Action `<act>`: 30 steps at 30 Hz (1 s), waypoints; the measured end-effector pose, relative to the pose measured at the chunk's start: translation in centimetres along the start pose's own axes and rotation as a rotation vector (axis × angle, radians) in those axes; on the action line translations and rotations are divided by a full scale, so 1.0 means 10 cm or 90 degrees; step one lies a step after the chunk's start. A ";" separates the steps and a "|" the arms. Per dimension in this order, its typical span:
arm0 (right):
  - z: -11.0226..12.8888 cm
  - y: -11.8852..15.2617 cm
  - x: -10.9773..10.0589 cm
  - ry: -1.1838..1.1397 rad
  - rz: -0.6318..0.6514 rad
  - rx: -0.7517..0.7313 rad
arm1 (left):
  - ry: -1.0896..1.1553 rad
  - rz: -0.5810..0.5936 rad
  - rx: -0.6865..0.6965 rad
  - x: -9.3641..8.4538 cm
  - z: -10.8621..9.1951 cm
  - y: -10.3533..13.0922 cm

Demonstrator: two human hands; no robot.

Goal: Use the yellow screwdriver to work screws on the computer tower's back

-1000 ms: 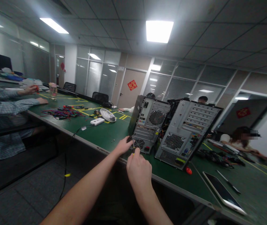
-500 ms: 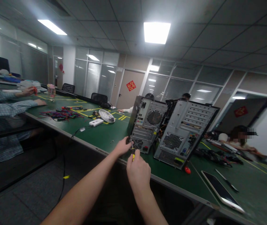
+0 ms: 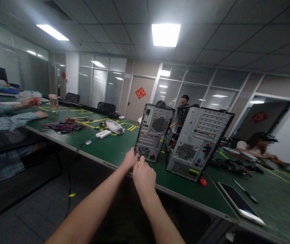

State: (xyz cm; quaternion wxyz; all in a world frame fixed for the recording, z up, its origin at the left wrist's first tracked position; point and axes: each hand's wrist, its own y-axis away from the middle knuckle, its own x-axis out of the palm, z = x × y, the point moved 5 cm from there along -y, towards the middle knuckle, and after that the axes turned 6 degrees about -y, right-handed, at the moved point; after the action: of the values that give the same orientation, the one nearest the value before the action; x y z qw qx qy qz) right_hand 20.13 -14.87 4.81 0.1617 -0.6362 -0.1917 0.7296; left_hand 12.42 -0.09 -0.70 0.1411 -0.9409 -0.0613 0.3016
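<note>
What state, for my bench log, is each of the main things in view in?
Left computer tower, standing, rear panel showing
Right computer tower, standing, rear panel showing
Yellow-and-black screwdriver, gripped
Right hand, closed around screwdriver handle
Left hand, at left tower's lower corner, grip unclear
Smartphone, face up, screen dark
Black-handled tool, lying flat
Bottle, upright
Door, shut
Nearest ceiling light, lit

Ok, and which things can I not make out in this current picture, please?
In the head view:
Tip of the tool: too small and dim beside the left hand.
Tool handle: mostly covered by the right hand.
Front of the left computer case: turned away from view.
Bits on the table: too small to name.
Checked sleeve: cut off by the left edge.
</note>
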 end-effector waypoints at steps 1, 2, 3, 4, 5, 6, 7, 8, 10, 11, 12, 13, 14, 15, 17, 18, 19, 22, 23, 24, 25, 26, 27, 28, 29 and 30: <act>-0.01 -0.01 0.00 -0.002 0.004 -0.001 | 0.000 -0.012 -0.005 0.00 0.01 -0.01; -0.03 -0.02 0.00 -0.006 0.007 0.000 | 0.000 -0.029 -0.008 -0.01 0.03 -0.01; -0.06 -0.02 0.00 -0.012 0.006 0.001 | 0.002 -0.052 -0.007 -0.02 0.04 -0.01; -0.10 -0.02 0.00 -0.021 0.007 -0.001 | 0.003 -0.082 -0.006 -0.05 0.05 -0.01; -0.16 0.00 -0.01 -0.034 0.009 0.003 | 0.006 -0.108 -0.010 -0.08 0.07 0.00; -0.22 0.02 -0.01 -0.052 0.012 -0.002 | 0.007 -0.136 -0.017 -0.14 0.09 0.01; -0.29 0.05 -0.02 -0.070 0.014 -0.001 | 0.001 -0.156 -0.013 -0.21 0.11 0.02; -0.36 0.09 -0.03 -0.091 0.009 -0.003 | -0.009 -0.165 -0.011 -0.29 0.13 0.03; -0.53 0.18 -0.06 -0.123 0.001 0.001 | -0.028 -0.166 0.000 -0.49 0.20 0.05; -0.61 0.22 -0.07 -0.132 0.004 0.013 | -0.049 -0.172 0.002 -0.62 0.24 0.06; -0.71 0.26 -0.09 -0.138 0.002 0.032 | -0.078 -0.171 0.006 -0.73 0.30 0.06; -0.79 0.30 -0.11 -0.151 0.006 0.041 | -0.107 -0.157 0.007 -0.82 0.37 0.05; -0.87 0.33 -0.12 -0.168 0.012 0.054 | -0.129 -0.130 0.003 -0.89 0.45 0.04; -0.94 0.35 -0.13 -0.188 0.021 0.066 | -0.145 -0.098 0.007 -0.94 0.52 0.03; -1.07 0.39 -0.16 -0.232 0.035 0.092 | -0.159 -0.027 0.047 -0.96 0.62 0.01; -1.13 0.40 -0.17 -0.255 0.040 0.099 | -0.164 0.006 0.058 -0.94 0.66 0.00; -1.17 0.41 -0.19 -0.276 0.038 0.104 | -0.173 0.023 0.058 -0.93 0.69 -0.01; -1.25 0.44 -0.24 -0.317 0.041 0.127 | -0.194 0.059 0.062 -0.85 0.69 -0.03; -1.27 0.45 -0.26 -0.325 0.041 0.132 | -0.202 0.067 0.061 -0.83 0.68 -0.04; -1.29 0.46 -0.28 -0.332 0.040 0.133 | -0.211 0.074 0.059 -0.81 0.68 -0.05; -1.30 0.47 -0.29 -0.338 0.040 0.133 | -0.224 0.071 0.055 -0.80 0.68 -0.05; -1.32 0.47 -0.30 -0.340 0.039 0.134 | -0.237 0.064 0.052 -0.80 0.68 -0.06; -1.33 0.48 -0.31 -0.339 0.037 0.137 | -0.248 0.056 0.052 -0.81 0.68 -0.07; -1.35 0.48 -0.32 -0.334 0.034 0.140 | -0.255 0.048 0.053 -0.82 0.69 -0.07; -1.37 0.48 -0.33 -0.327 0.027 0.145 | -0.264 0.046 0.056 -0.83 0.69 -0.07; -1.38 0.49 -0.34 -0.320 0.018 0.148 | -0.275 0.047 0.057 -0.84 0.70 -0.08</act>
State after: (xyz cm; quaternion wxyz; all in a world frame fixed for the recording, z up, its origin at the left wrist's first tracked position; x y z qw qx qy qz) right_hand 34.35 -19.74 3.78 0.1707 -0.4152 -0.1317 0.8838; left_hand 1.53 0.55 -1.30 0.1553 -0.8491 -0.0424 0.5032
